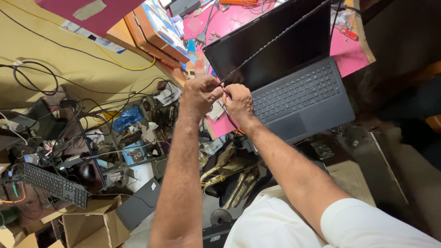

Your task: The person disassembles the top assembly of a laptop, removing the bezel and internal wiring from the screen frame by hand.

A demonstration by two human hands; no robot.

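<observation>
**Both hands on a thin bezel strip at the laptop's lower-left corner**

Head view, the only one:

Looks like mid-way through handling a long, thin black strip (271, 42) over the open laptop (298, 96). Near end pinched right at picture centre, at about 9 o'clock from the keyboard, just off the laptop's near-left corner. Left hand (200, 95) curled into a loose fist, fingers (212, 88) pressed together around the strip's end. Right hand (239, 103) touching it at 3 o'clock, fingers tucked down and closed on something thin too, maybe the same strip or the dark cable (231, 120) looping below toward 6 o'clock. Hard to tell which from here.

Orientation: long axis diagonal, from the hands up toward 1 o'clock, crossing the dark screen and reaching its top edge near the far-right corner. Free end pointing up and away, held end pointing back at the body. Fairly straight, only a slight bow.

Guessing at the step: freeing or seating the strip's near end, far end not yet dealt with. Next move probably calls for a steady pinch and a gentle slide along the length, no twisting, since something that slender would likely kink or snap.

Around it: pink tabletop (347, 57) under the laptop, spare black keyboard (53, 183) way off at 8 o'clock, cardboard box (94, 225) near 7 o'clock, tangle of wires (32, 76) at 9 o'clock.
</observation>
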